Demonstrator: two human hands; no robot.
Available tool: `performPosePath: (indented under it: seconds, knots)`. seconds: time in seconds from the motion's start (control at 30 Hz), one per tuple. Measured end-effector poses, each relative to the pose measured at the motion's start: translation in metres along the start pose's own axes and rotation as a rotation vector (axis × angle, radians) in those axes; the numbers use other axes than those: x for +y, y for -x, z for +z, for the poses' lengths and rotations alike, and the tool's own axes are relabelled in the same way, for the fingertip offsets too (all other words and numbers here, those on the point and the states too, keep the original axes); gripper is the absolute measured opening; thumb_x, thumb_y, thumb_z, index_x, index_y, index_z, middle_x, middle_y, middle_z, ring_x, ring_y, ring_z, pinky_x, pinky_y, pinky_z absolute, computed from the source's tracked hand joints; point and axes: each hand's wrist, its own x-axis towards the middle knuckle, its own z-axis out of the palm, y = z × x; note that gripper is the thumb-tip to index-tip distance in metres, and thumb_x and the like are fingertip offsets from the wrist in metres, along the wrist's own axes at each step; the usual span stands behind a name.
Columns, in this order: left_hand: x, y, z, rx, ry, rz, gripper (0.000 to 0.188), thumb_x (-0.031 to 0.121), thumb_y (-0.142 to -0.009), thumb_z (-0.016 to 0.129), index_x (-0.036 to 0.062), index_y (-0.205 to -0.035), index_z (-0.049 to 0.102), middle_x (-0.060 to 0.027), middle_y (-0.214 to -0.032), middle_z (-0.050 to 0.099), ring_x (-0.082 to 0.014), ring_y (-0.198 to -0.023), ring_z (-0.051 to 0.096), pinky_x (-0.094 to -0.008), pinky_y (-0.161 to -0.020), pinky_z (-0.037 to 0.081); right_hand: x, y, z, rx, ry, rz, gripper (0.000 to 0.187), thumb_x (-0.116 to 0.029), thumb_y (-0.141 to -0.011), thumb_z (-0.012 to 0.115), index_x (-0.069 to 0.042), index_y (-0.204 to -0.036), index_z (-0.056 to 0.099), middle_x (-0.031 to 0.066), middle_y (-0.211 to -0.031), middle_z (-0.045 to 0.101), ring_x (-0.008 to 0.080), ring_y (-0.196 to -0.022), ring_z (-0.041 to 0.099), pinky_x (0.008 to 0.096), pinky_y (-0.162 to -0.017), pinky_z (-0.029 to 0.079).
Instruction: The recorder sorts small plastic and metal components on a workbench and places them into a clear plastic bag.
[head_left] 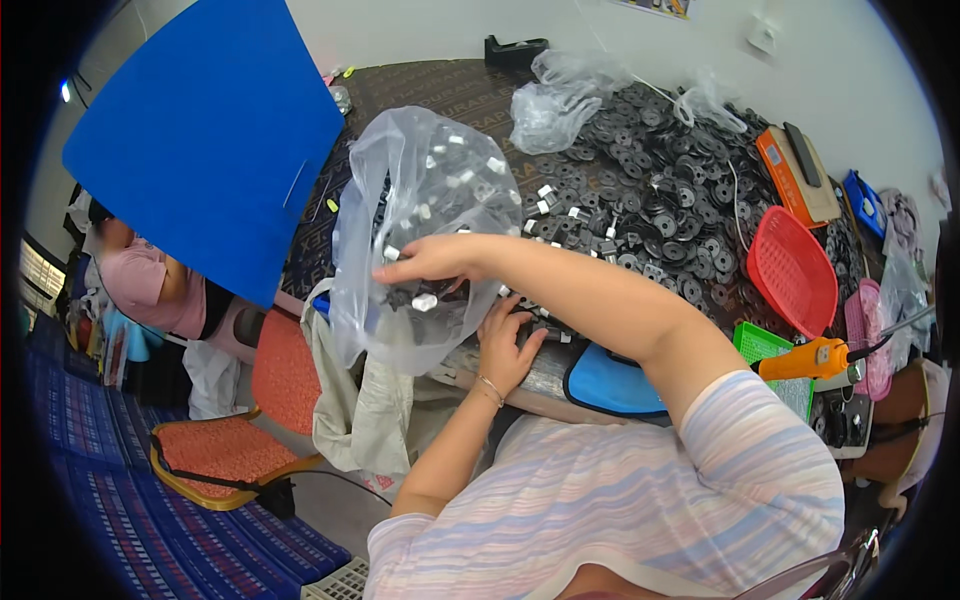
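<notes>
Nearest cam: the person's striped shirt (600, 500), pastel, short sleeves. L hand (505, 350), w/ thin bracelet (490, 391) at wrist, is at table's near edge, fingers & thumb spread, next to small dark parts; can't tell if it grips any. Blue pad (612, 382) w/ dark trim lies to its right, at the edge, below the R forearm. R hand (435, 260) reaches across to the L, over the clear plastic bag (360, 320), fingers extended & slightly bent; underside hidden, so can't tell if it's gripping. Bag sits at table's near L edge, bulging, w/ white & dark pcs (425, 302) showing in/through it, one white pc just below R hand. Pale cloth (360, 420) hangs below bag. Off to the R: orange tool (805, 359) w/ dark cord, by a green basket (757, 345); red basket (790, 270) just beyond, tilted. L side: orange chair (215, 460). Mid-table, R of bag: big pile of black discs (670, 190), round w/ center holes, a few white-tipped pcs along its near L side. Orange box (785, 180) w/ a dark item on top stands R of pile. Farther: co-worker (150, 280) in pink top, partly behind a big blue board (210, 130), far L; crumpled clear bags (550, 115) at pile's far L; black tape dispenser (515, 52) at dark table's (400, 85) far edge, near white wall (400, 30).
</notes>
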Motion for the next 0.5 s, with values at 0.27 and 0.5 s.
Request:
performPosePath:
  seconds: [0.27, 0.5]
  knots:
    - [0.000, 0.000, 0.000, 0.022, 0.008, 0.023, 0.026, 0.023, -0.075, 0.069, 0.0043, -0.090, 0.060, -0.0135, -0.123, 0.051, -0.0329, -0.115, 0.044, -0.0431, -0.095, 0.032, 0.034, 0.001, -0.006, 0.163, 0.816, -0.437, 0.113, -0.053, -0.046, 0.082, -0.013, -0.139, 0.030, 0.0287, -0.134, 0.029, 0.0383, -0.111, 0.050, 0.0408, -0.093, 0.042]
    - [-0.003, 0.003, -0.002, 0.026, -0.030, 0.037, 0.025, 0.023, -0.074, 0.069, 0.0049, -0.090, 0.060, -0.0156, -0.122, 0.050, -0.0339, -0.114, 0.044, -0.0430, -0.094, 0.033, -0.010, 0.049, -0.029, 0.456, 0.828, -0.200, 0.116, -0.037, -0.058, 0.080, -0.024, -0.144, 0.003, 0.0261, -0.131, 0.035, 0.0387, -0.104, 0.055, 0.0421, -0.087, 0.046]
